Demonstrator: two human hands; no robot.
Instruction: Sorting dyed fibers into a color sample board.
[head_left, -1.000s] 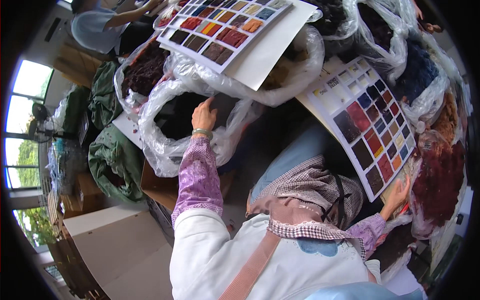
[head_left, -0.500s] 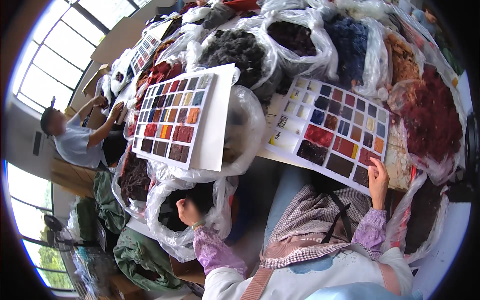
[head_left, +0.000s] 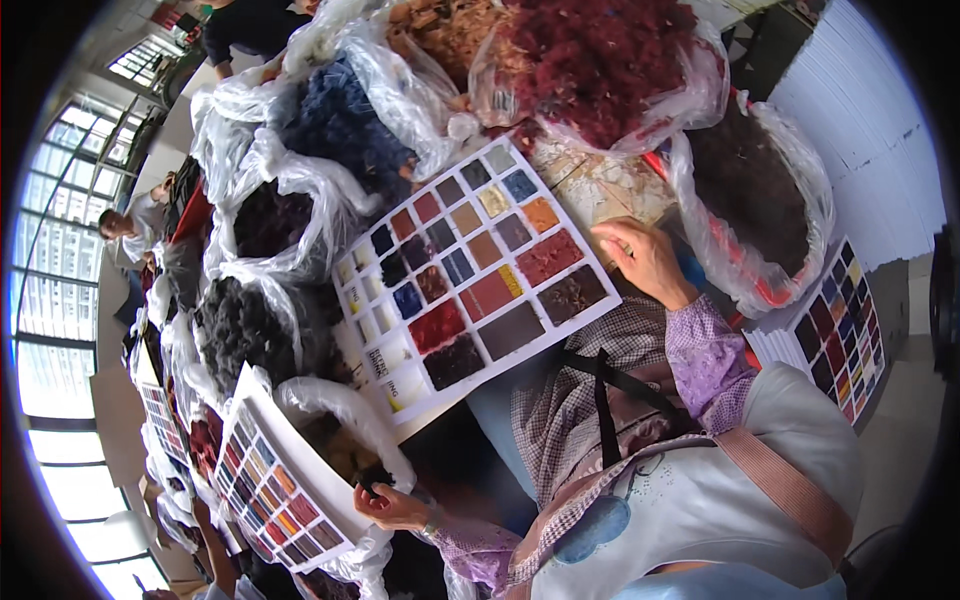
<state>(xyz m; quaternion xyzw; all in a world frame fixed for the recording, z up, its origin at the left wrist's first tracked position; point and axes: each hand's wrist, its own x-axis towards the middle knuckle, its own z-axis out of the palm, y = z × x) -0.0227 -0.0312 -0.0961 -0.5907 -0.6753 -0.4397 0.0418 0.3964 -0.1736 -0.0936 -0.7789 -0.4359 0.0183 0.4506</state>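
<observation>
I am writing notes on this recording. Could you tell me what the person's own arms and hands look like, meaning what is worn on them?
Both forearms wear purple sleeves with a fine pattern, gathered at the cuffs. The left hand is bare, with a thin bracelet or watch at the wrist. The right hand is bare too, with no glove; I can make out no ring. A checked scarf hangs over the pale top between the arms.

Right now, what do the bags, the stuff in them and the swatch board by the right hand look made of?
Clear crinkled bags: thin plastic film, glossy, by the highlights and wrinkles. Dark red fluffy contents: loose dyed fibre, matte, possibly wool. White swatch board beside the right hand: probably stiff card, with fuzzy coloured patches.
</observation>
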